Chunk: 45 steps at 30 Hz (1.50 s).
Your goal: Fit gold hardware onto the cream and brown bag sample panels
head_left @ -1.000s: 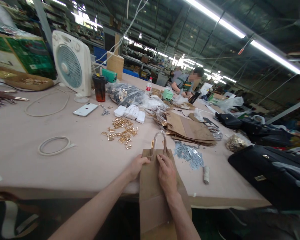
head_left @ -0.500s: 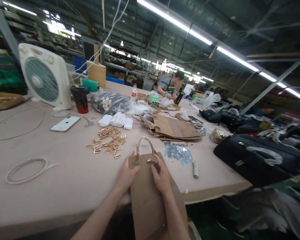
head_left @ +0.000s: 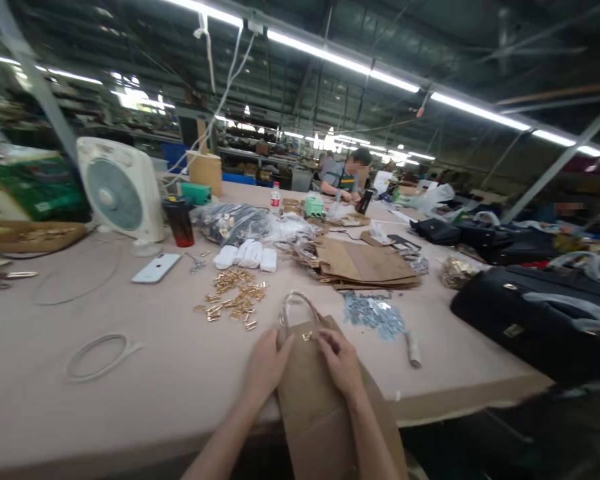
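Note:
A brown bag panel point(head_left: 313, 400) with a looped, plastic-wrapped handle point(head_left: 300, 299) hangs over the table's front edge. My left hand point(head_left: 269, 360) grips its upper left edge beside the handle base. On the right side, my right hand point(head_left: 341, 359) has its fingers pressed on the panel near the other handle base. Between the hands, a small gold clasp point(head_left: 307, 336) sits on the panel. Beyond the hands lie a pile of gold metal pieces point(head_left: 237, 297) to the left and a heap of grey flat pieces point(head_left: 375, 315) to the right.
Stacked brown panels point(head_left: 365, 261), white rolls point(head_left: 250, 255) and a plastic-bagged pile point(head_left: 230, 222) lie farther back. Left are a fan point(head_left: 117, 190), phone point(head_left: 156, 268), dark cup point(head_left: 180, 223) and coiled strip point(head_left: 100, 357). Black bags point(head_left: 540, 320) stand right. A person point(head_left: 345, 177) sits across.
The view has shifted, so the table items appear farther right and lower. The gold clasp shows more fully, and my right fingers are now beside it rather than over it.

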Available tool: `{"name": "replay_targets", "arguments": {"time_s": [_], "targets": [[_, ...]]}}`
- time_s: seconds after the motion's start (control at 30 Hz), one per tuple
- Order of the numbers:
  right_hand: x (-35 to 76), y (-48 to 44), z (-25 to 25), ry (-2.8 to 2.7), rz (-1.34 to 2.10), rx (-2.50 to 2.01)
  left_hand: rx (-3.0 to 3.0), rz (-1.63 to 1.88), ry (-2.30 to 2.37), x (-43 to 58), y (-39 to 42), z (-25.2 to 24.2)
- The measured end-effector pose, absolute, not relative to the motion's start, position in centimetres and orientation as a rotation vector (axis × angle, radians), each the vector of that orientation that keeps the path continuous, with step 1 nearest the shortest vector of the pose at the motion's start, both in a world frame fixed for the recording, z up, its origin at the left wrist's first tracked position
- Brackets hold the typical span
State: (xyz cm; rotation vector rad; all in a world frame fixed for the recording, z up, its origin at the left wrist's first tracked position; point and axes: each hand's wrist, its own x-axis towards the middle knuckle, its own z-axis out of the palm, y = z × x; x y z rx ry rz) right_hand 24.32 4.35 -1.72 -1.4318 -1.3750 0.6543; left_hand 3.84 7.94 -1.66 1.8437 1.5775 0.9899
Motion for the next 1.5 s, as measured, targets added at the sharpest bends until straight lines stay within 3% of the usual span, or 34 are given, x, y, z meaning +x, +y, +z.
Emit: {"name": "replay_targets", "arguments": {"time_s": [0.3,0.6,0.9,1.5], "targets": [[25.3,4.9,-3.4,-1.341,0.692,-1.523,1.722,1.091,1.605,3.9,6.2,-1.5],[21.2,5.0,-1.3,-1.181,0.474,-1.372,1.716,1.041,1.632,4.2,6.2,-1.0],[13.4,10.7,2.3,-1.685,0.678,-1.177,1.598,0.961,1.611,3.7,6.5,-0.7],[11.8,18.6,2.2,-2.131,0.942,-1.133,1.589,0.963,1.682,3.5,6.6,-0.7]]}}
